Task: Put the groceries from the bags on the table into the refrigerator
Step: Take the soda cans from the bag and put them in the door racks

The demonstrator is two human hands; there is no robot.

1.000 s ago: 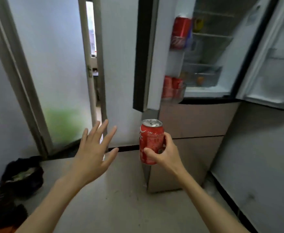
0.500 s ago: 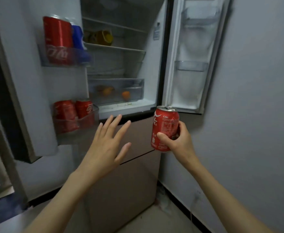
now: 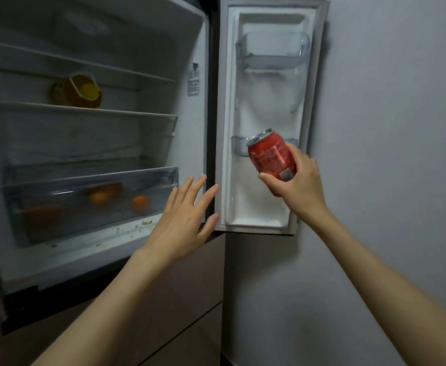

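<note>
The refrigerator (image 3: 200,83) stands wide open, and the right hand (image 3: 300,184) is up in front of the right door (image 3: 266,180). Its fingers and thumb are wrapped round a red soda can (image 3: 272,155), which is tilted with its silver top leaning up and to the left. The can is in the air, right in front of the lower door bin (image 3: 239,146), partly covering it from here; whether it touches the bin I can't tell. Above it, the upper door bin (image 3: 272,52) juts out from the white door lining.

The left hand (image 3: 183,220) is out in front too, fingers spread and straight, palm facing away, holding nothing. It hovers near the inner edge of that right door, at the level of the crisper drawer (image 3: 89,202).

Inside the main compartment, a yellow container (image 3: 80,91) sits tipped on a glass shelf (image 3: 84,110). Down in the clear drawer, oranges (image 3: 140,203) show dimly through the plastic. There are bits of green and pale debris scattered on the white ledge (image 3: 105,233) in front of the drawer. Below that, a brown drawer front (image 3: 179,291) fills the space between the two forearms. To the right, a plain grey wall (image 3: 396,128).
</note>
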